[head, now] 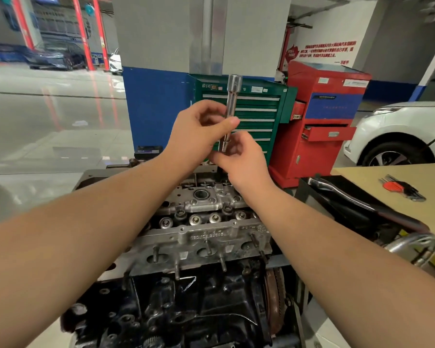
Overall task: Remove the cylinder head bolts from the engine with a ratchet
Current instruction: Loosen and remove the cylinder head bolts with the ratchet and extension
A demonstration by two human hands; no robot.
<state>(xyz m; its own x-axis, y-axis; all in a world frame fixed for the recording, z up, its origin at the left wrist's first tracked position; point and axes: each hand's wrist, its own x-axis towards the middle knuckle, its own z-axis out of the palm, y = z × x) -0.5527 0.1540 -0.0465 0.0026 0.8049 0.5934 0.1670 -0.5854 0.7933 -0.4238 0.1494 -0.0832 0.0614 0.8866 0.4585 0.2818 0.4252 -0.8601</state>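
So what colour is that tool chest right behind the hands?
Green, with silver drawer strips: the tool chest shows best in the head view, beside a red cabinet.

Both hands are raised above the engine [199, 237]: the left hand [199, 136] pinches the middle of an upright steel socket extension [232, 106], while the right hand [239, 156] curls its fingers round the lower end of it. On the worktop [362, 177] to the right lies a ratchet [342, 194] in a black tray [319, 209], with a set of hex keys [399, 188] with a red holder well apart from it. Behind the hands stand a green tool cabinet [259, 109] and a red cabinet [329, 121] just beside it, and a white car [407, 126] is at the right edge.
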